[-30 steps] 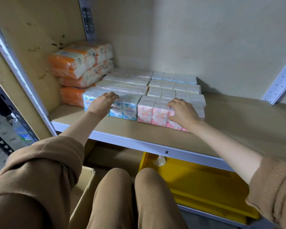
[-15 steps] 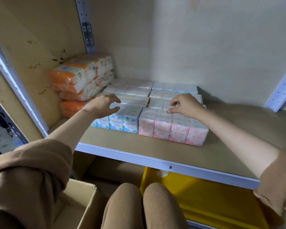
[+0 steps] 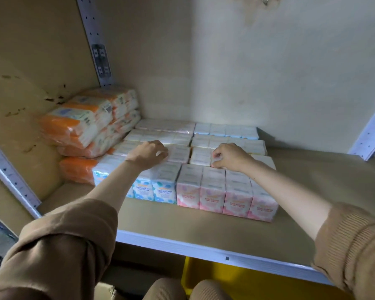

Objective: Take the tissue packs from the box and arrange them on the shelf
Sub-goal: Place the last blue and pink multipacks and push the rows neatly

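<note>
Rows of small tissue packs stand on the wooden shelf (image 3: 204, 226). The front row has blue packs (image 3: 154, 190) on the left and pink packs (image 3: 225, 195) on the right. Behind them lie several more rows of pale packs (image 3: 225, 132). My left hand (image 3: 148, 153) rests on top of the second row on the left, fingers curled against the packs. On the right side of that row my right hand (image 3: 230, 156) pinches the packs' top edge. The box is barely visible at the bottom left (image 3: 105, 291).
Larger orange tissue bundles (image 3: 89, 124) are stacked against the left shelf wall. Bare shelf board extends to the right of the packs (image 3: 325, 180). A yellow bin (image 3: 236, 282) sits under the shelf. My knees show at the bottom.
Both hands moved from the front row of packs back onto the second row. The view has shifted closer and upward.
</note>
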